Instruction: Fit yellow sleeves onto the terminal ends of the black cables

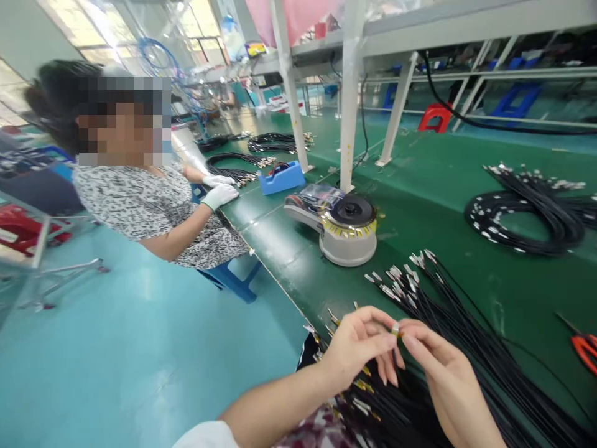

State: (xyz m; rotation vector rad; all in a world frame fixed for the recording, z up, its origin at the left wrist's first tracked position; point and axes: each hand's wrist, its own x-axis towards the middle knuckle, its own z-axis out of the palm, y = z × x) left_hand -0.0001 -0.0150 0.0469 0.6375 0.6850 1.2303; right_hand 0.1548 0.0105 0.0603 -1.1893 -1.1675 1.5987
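My left hand (357, 348) and my right hand (436, 364) meet in front of me, fingertips pinched on a small silvery cable connector (395, 328) with a bit of yellow tape on it. The cable behind it is mostly hidden by my fingers. Beneath my hands, over my lap and the table edge, lies a bundle of black cables (396, 414), some ends wrapped in yellow tape. Right beside it on the table, another bundle of black cables (459, 317) fans out, its silvery connectors pointing away from me.
A round tape dispenser (347, 246) with yellow tape strips stands ahead, beside a blue tape holder (282, 178). A coiled cable bundle (550, 233) and red-handled tool (585, 351) lie right. White posts (347, 93) rise from the table. A co-worker with white gloves (220, 196) sits left.
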